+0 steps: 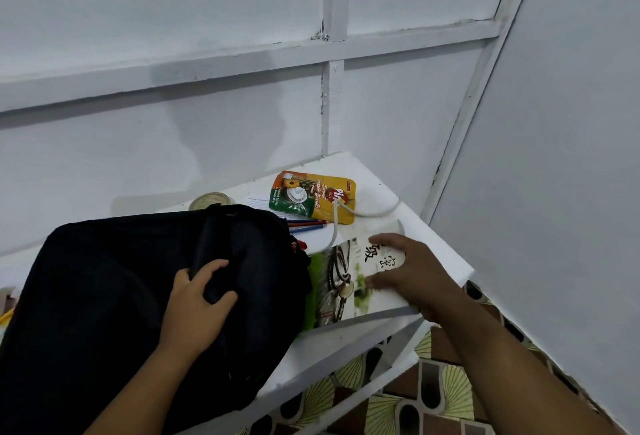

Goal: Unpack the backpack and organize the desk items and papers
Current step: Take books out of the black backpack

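A black backpack (114, 299) lies on the white desk (446, 254), filling its left side. My left hand (197, 303) grips a fold of the backpack's fabric near its top. My right hand (412, 271) holds a glossy book (339, 285) with a green and white cover and black characters, fingers on top and thumb at its near edge. The book lies flat on the desk just right of the backpack, its left end against the bag's opening.
A yellow and green snack packet (313, 197) lies at the back of the desk with a white cord (370, 211) across it. Red and blue pencils (308, 225), papers (258, 202) and a round lid (209, 200) sit behind the backpack. A patterned floor (436, 396) shows below the desk's edge.
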`<state>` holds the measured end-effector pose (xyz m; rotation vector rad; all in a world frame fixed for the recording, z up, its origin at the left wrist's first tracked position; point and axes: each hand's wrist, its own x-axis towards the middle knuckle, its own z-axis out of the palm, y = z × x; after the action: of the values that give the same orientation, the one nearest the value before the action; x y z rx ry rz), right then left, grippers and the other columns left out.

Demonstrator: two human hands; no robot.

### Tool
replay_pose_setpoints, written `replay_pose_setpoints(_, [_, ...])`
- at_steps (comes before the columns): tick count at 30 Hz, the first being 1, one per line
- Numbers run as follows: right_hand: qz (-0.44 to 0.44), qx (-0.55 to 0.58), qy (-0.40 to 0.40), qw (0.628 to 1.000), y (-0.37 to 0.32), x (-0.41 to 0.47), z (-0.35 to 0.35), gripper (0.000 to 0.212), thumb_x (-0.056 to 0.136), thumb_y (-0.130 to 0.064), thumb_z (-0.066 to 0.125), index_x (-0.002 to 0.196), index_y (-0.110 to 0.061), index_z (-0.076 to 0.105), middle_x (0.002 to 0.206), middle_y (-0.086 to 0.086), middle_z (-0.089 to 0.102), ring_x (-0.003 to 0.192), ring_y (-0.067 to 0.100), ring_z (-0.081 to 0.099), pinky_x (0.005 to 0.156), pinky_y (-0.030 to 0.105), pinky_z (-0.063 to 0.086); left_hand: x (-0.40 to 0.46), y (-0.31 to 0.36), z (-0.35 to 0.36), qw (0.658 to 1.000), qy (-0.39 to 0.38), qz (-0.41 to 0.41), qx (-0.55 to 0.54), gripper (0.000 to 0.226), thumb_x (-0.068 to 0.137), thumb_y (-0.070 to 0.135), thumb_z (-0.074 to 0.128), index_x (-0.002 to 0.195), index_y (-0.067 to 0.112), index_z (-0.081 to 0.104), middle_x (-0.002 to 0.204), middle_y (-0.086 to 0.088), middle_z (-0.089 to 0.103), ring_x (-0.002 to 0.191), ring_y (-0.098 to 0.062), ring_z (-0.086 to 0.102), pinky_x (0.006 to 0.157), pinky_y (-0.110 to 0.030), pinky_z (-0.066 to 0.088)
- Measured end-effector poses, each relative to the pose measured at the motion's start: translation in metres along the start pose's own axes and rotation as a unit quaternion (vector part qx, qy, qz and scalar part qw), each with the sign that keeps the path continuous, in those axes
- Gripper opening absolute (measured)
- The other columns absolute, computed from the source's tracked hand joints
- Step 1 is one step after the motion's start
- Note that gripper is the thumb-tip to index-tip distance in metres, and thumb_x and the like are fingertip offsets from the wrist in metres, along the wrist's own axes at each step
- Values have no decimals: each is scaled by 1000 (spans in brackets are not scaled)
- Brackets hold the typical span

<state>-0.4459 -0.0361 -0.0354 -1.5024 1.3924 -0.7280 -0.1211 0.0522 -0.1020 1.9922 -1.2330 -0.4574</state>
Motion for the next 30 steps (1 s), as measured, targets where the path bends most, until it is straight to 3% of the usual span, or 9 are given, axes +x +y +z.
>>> replay_pose_setpoints(3, [-43, -64, 32, 996, -31, -17, -6, 65, 60, -5, 88, 112, -38, 66, 117, -9, 62, 91, 8, 65, 72, 23, 55, 2, 2, -2, 1000, -10, -2, 3, 49, 79, 25, 77, 123, 40, 61, 115, -1, 44, 108, -23, 54, 93, -30, 44])
replay_pose_setpoints(8, [-118, -110, 90, 983, -77, -42, -7, 66, 66, -8, 87, 119, -39, 63, 120, -18, 57, 100, -2, 57, 70, -2, 38, 1, 6, -3, 990, -34, -5, 138, 61, 72, 62, 74, 127, 52, 51, 118, 5, 42, 114, -22, 51, 95, -49, 42])
replay_pose_setpoints(13, [-159, -170, 144, 962, -108, -57, 15, 71, 69, -7, 84, 127, -39, 59, 122, -9, 60, 107, 6, 54, 75, 7, 36, 3, 7, -18, 993, -83, -33, 75, 64, 76, 39, 73, 133, 50, 47, 132, 0, 42, 124, -31, 40, 101, -49, 42])
replay_pose_setpoints(17, [-205, -200, 198, 937, -130, -73, 30, 69, 74, -6, 80, 130, -38, 56, 110, 0, 55, 98, 10, 51, 79, 14, 33, 2, 5, -27, 993, -109, -35, 16, 68, 65, 45, 67, 129, 54, 47, 135, -3, 43, 126, -32, 42, 106, -52, 41])
replay_pose_setpoints(20, [-232, -166, 220, 933, -140, -68, 39, 68, 72, -6, 82, 127, -37, 58, 108, -2, 56, 86, -1, 50, 76, -3, 31, 5, 6, -40, 991, -119, -38, -37, 68, 70, 30, 72, 131, 51, 51, 133, -5, 48, 123, -25, 49, 97, -33, 45])
replay_pose_setpoints(22, [-228, -122, 208, 943, -140, -57, 46, 69, 67, -8, 85, 124, -36, 60, 114, -5, 61, 97, -3, 54, 90, 1, 36, 8, 7, -49, 990, -123, -42, -62, 70, 75, 18, 71, 134, 51, 50, 133, -3, 48, 120, -21, 50, 92, -23, 43])
replay_pose_setpoints(26, [-213, -74, 136, 965, -128, -31, 71, 73, 60, -10, 88, 123, -36, 62, 120, -16, 63, 111, 0, 58, 101, 28, 46, 15, 10, -64, 994, -102, -18, -27, 78, 68, 27, 65, 137, 56, 42, 138, 0, 44, 134, -24, 36, 113, -48, 34])
replay_pose_setpoints(28, [-188, -35, 90, 977, -121, -18, 84, 72, 59, -7, 88, 119, -38, 64, 117, -17, 63, 103, -4, 59, 96, 28, 51, 14, 16, -74, 993, -104, -6, -52, 80, 77, 9, 66, 140, 51, 42, 136, 2, 45, 126, -8, 45, 106, -21, 39])
replay_pose_setpoints(30, [-168, -12, 35, 985, -116, -6, 97, 71, 58, -5, 89, 116, -39, 65, 116, -15, 64, 99, -3, 62, 91, 29, 54, 15, 22, -87, 989, -107, -10, -97, 81, 81, -4, 60, 139, 50, 45, 136, 12, 45, 109, 17, 46, 82, 1, 38])
